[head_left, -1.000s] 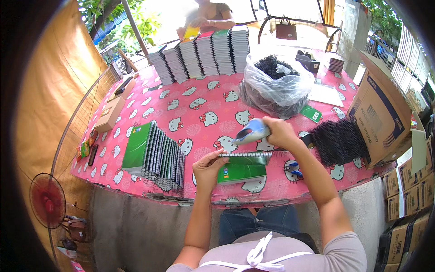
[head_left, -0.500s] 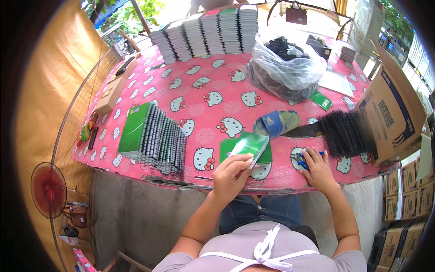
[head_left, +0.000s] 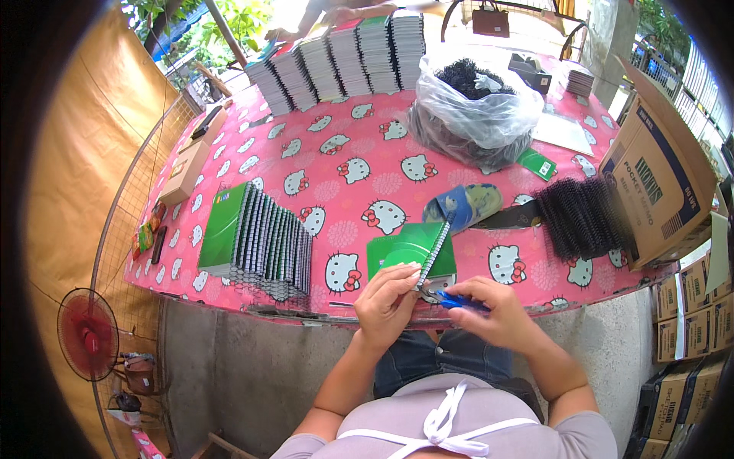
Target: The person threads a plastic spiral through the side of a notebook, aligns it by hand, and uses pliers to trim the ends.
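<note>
My left hand grips a green spiral notebook by its near end, tilted so that its black coil runs up along the right side. Beneath it lies another green notebook or cover, partly hidden. My right hand is closed round blue-handled pliers. The metal jaws of the pliers meet the near end of the coil, right beside my left fingertips. Just beyond the notebook, a blue patterned slipper lies on the table.
A row of green spiral notebooks stands at left. Black coils lie at right beside a cardboard box. Farther back are a plastic bag of coils and tall notebook stacks, with another person's hands behind them.
My right hand has picked up the pliers from the table and brought them left to the coil's near end. The notebook in my left hand has turned slightly. Another person's hands now show behind the stacks.
</note>
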Tool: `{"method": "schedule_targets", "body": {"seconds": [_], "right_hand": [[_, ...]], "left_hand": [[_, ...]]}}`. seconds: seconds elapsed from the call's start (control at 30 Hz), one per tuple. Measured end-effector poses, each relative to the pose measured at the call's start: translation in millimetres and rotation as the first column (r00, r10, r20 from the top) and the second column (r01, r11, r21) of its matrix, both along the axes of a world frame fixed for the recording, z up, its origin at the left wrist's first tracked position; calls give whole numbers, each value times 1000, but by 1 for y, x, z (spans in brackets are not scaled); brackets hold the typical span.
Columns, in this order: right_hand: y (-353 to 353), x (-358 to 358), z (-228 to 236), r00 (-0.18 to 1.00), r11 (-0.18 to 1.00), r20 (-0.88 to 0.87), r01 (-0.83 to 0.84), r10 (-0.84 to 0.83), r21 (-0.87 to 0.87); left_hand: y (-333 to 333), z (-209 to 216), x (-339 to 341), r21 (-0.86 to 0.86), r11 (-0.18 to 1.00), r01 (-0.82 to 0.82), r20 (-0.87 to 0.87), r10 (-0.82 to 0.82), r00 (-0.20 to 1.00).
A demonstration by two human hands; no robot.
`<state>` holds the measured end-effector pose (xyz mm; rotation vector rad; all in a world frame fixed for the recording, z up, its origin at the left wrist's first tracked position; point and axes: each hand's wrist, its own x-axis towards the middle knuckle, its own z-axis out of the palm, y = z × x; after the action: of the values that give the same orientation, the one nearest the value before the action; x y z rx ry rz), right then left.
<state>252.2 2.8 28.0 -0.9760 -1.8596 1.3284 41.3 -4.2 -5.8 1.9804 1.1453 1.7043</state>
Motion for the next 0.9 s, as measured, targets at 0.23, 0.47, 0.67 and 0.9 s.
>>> {"method": "schedule_targets", "body": {"seconds": [0.23, 0.47, 0.67, 0.9], "right_hand": [[12, -7, 9, 970, 874, -235, -164, 59, -458], [47, 69, -66, 629, 799, 540, 235, -559, 554], [68, 27, -51, 824, 760, 228, 322, -518, 564], [97, -44, -91, 929, 940, 141, 340, -341, 32]], "left_hand": [[-4, 16, -16, 123, 980, -156, 92, 146, 985], [-22, 134, -153, 106, 661, -742, 633, 531, 564], [-2, 83, -203, -144, 471, -871, 482, 802, 354], [5, 69, -213, 57, 593, -803, 588, 631, 507]]}}
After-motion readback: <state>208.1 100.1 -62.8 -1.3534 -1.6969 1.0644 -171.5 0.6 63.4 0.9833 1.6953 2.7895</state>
